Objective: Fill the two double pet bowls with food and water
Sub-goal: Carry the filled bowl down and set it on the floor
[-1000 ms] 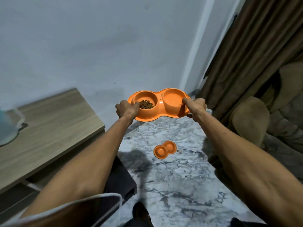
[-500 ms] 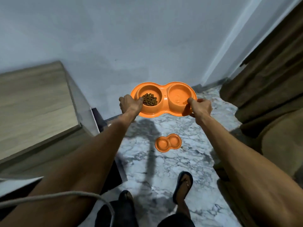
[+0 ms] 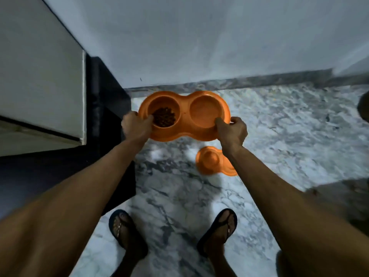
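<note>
I've got the orange double bowl (image 3: pixel 184 115) out in front of me, held up over the marble floor (image 3: pixel 279 126) close to the wall. My left hand (image 3: pixel 135 126) is clamped on the left end, thumb hooked over the rim beside the kibble (image 3: pixel 164 116); my right hand (image 3: pixel 231 129) pinches the right end, fingers curled shut around the edge. Kibble sits in the left compartment, so that half is done. The right compartment looks orange and bare, though I can't tell whether there's clear water in it. Down on the floor, just past my right forearm, the second double bowl (image 3: pixel 211 159) lies partly hidden, and what shows of it looks empty. So by my reckoning: one food portion in, and the second bowl's food and water left to go, with this bowl's water unsettled
</note>
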